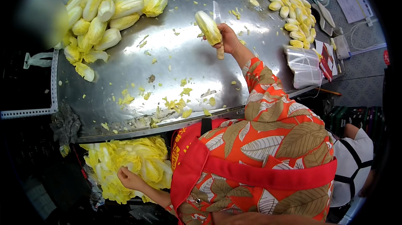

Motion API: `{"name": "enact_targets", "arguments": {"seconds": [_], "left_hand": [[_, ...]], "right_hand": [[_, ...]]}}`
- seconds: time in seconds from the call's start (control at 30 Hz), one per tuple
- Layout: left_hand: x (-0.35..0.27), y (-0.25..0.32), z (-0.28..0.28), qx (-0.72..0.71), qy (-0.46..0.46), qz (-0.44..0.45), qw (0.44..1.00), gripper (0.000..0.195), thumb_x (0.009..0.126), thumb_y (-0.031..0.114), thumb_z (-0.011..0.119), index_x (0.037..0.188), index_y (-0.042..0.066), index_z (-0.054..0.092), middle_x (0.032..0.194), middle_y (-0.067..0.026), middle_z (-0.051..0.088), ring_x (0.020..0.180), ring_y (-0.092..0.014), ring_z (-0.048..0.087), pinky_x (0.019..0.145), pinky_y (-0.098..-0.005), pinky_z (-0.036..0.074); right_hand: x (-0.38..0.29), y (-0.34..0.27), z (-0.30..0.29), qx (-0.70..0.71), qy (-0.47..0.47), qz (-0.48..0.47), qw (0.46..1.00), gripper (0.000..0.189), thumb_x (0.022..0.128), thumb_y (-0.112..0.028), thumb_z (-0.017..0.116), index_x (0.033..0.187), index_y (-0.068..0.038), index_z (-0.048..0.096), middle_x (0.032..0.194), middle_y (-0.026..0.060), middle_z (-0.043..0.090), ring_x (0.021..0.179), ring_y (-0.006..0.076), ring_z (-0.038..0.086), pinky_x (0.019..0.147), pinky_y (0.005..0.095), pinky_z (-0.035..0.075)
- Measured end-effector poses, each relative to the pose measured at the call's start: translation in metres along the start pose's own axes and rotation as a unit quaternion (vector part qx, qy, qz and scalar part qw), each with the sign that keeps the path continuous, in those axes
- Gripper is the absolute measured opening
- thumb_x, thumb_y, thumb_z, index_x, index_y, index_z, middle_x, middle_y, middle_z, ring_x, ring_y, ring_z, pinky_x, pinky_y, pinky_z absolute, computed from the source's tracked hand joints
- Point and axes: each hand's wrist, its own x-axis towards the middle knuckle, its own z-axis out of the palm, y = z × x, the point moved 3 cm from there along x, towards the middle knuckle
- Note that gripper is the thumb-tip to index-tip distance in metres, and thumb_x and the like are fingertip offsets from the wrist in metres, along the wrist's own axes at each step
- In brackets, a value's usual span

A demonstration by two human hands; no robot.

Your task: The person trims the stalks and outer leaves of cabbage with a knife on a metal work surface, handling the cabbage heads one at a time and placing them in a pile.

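Observation:
In my right hand point(230, 38) are both a small, pale napa cabbage heart point(207, 27) and a knife point(217, 13). The knife's broad blade points away from me, and its light wooden handle point(220, 52) sticks out below my fingers. Both are held above the metal table point(176, 55). My left hand point(130, 178) is lower, over a container heaped with loose yellow cabbage leaves point(141, 159). Its fingers are loosely curled, and nothing shows in them. The container itself is mostly hidden by the leaves.
Larger cabbages point(100, 14) are piled at the table's far left. Small trimmed hearts point(296, 17) lie at the right, by a stack of clear plastic bags point(303, 66) and a scale point(325, 17). Leaf scraps point(176, 104) litter the tabletop. Another person point(351, 165) is behind at right.

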Motion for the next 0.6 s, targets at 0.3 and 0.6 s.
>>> {"name": "enact_targets", "arguments": {"seconds": [0.3,0.6], "left_hand": [[0.005,0.121,0.045,-0.145,-0.146,0.153,0.966,0.043,0.091,0.001,0.032,0.132,0.007,0.041,0.117,-0.0127,0.058,0.1,-0.018,0.056,0.087,-0.0286,0.041],[-0.005,0.022,0.062,0.261,-0.174,0.087,0.946,0.079,0.077,0.043,0.064,0.141,0.017,0.028,0.146,-0.0106,0.026,0.135,-0.035,0.018,0.105,-0.0561,0.015]], "right_hand": [[0.005,0.036,0.084,0.168,-0.288,0.092,0.938,0.058,0.079,-0.037,0.041,0.125,-0.002,0.044,0.089,0.0265,0.057,0.048,0.0185,0.05,0.034,0.024,0.041],[-0.003,0.008,-0.055,0.097,0.24,-0.069,0.963,0.038,0.081,-0.033,0.052,0.103,-0.002,0.051,0.075,0.0149,0.058,0.048,0.0163,0.049,0.038,0.0266,0.038]]}}
